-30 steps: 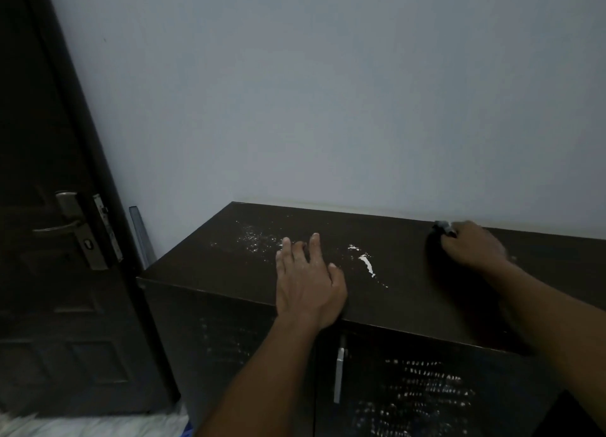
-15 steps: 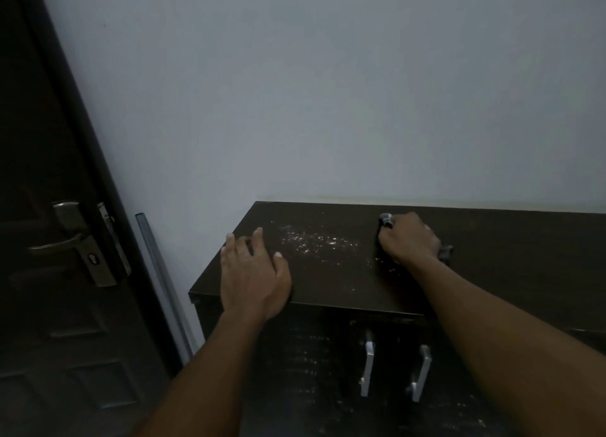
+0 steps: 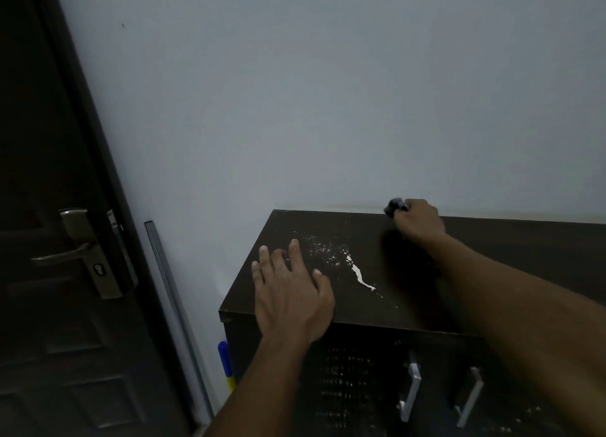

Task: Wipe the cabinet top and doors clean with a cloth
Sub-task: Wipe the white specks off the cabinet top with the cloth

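Light here is dim, flat and greyish. The wall (image 3: 328,92) is brightest; the door (image 3: 49,338) at far left sinks nearly black. A soft shadow pools under my right hand (image 3: 418,222) on the cabinet top (image 3: 524,246). Detail is slightly soft, and the left edges bow.

one dark brown wooden cabinet (image 3: 492,256) showing. two white bar handles sitting on its front: left handle (image 3: 411,392), right handle (image 3: 470,395). two bare hands showing: left hand (image 3: 292,292), right hand (image 3: 419,222). one small dark cloth (image 3: 395,205) showing. one dark panelled door (image 3: 49,338) carrying one metal lever handle (image 3: 62,254). one grey strip (image 3: 170,305) leaning on wall. one blue-and-yellow object (image 3: 226,361) showing, partly hidden. one white streak (image 3: 360,277) lying on cabinet top; white specks beside it proving too many for counting.
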A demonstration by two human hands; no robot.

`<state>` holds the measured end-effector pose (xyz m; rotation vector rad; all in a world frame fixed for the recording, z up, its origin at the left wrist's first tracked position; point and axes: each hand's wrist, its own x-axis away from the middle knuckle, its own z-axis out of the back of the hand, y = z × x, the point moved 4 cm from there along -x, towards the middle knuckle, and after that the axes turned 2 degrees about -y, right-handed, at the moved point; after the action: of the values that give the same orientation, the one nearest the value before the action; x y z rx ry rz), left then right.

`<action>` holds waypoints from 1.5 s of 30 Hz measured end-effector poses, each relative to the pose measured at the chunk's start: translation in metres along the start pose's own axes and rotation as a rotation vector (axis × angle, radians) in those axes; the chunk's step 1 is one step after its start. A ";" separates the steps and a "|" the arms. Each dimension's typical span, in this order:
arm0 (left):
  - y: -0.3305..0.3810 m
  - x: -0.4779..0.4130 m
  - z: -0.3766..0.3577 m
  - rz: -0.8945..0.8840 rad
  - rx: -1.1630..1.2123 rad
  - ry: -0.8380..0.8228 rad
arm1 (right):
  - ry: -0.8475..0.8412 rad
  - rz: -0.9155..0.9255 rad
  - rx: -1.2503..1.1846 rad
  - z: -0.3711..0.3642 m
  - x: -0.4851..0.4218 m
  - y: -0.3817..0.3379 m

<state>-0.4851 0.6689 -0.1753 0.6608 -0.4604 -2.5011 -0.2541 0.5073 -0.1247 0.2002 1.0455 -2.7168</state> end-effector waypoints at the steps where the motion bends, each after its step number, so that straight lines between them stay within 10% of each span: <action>1: 0.000 0.000 0.000 -0.003 -0.002 -0.006 | -0.030 0.002 0.032 -0.003 -0.008 0.007; 22: -0.027 -0.007 0.017 0.105 0.105 0.059 | -0.556 0.278 -0.533 -0.070 0.014 -0.063; 30: -0.046 -0.010 0.023 0.132 -0.021 0.041 | -0.383 0.298 -0.210 -0.106 -0.034 -0.096; 35: -0.047 -0.010 0.023 0.120 -0.005 0.091 | -0.700 0.350 -0.462 -0.154 -0.016 -0.158; 45: -0.051 -0.010 0.023 0.130 -0.008 0.090 | -0.956 0.613 -0.177 -0.100 0.041 -0.128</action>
<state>-0.5100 0.7201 -0.1747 0.7135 -0.4451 -2.3396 -0.3222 0.6606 -0.1242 -0.6383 0.7312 -1.7796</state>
